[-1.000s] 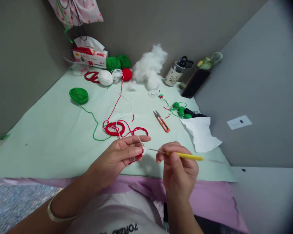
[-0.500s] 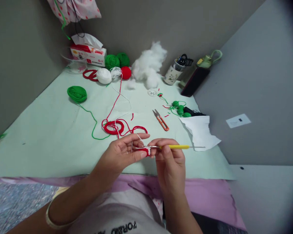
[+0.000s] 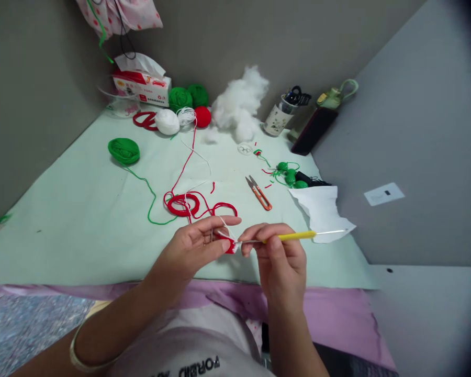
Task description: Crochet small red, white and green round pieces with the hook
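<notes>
My left hand [image 3: 198, 246] pinches a small red and white crochet piece [image 3: 231, 246] between thumb and fingers. White yarn [image 3: 224, 224] runs up from the piece to my raised left index finger. My right hand [image 3: 280, 251] grips a crochet hook [image 3: 296, 236] by its yellow handle. The hook's thin metal end points left and meets the white edge of the piece; whether its tip is inside a stitch is too small to tell. Just beyond my left hand lies a coil of red yarn [image 3: 183, 206], with loose red strands beside it.
Orange thread snips [image 3: 259, 192] lie beyond my right hand, left of a torn white paper [image 3: 324, 214]. Green crocheted balls [image 3: 290, 177] rest behind the paper. A green yarn ball [image 3: 124, 151] sits at left. White stuffing [image 3: 239, 107], a tissue pack [image 3: 141, 88] and a pen cup [image 3: 278, 118] stand along the back.
My right hand has moved slightly right with the crochet hook, drawing its metal end out to the piece's edge. The crochet piece has tilted a little; my left hand stays nearly in place.
</notes>
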A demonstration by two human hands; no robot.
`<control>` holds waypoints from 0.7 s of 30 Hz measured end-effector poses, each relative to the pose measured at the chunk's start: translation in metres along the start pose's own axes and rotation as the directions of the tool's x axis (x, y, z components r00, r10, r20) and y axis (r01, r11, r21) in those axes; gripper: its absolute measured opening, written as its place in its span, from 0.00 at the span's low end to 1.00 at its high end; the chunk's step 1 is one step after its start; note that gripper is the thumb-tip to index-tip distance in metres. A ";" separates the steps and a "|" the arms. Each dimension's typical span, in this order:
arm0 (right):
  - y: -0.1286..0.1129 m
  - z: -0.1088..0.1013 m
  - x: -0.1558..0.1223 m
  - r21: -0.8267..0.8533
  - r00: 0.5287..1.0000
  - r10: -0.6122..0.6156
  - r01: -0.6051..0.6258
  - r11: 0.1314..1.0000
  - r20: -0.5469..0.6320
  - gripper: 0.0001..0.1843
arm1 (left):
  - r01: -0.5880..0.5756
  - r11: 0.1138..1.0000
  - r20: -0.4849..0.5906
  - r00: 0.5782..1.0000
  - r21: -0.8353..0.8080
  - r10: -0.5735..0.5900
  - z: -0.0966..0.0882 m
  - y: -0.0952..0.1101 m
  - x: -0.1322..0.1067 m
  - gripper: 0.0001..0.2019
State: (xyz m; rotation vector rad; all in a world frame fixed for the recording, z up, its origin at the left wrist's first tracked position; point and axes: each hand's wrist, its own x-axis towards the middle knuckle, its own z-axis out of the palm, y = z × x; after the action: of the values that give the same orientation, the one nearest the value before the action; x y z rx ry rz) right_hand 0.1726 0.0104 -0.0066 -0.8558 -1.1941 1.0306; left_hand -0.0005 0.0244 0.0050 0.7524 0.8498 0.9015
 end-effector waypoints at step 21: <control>-0.003 0.002 -0.012 -0.289 0.962 -0.274 0.257 0.922 -0.018 0.13 | 0.063 0.968 -0.019 0.997 -0.242 -0.070 0.007 -0.003 0.003 0.26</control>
State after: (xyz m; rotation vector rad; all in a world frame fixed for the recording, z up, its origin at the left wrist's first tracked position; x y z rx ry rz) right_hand 0.1706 -0.0018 -0.0077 -0.9084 -1.3869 0.6177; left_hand 0.0080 0.0248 0.0052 0.4985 0.7686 0.9375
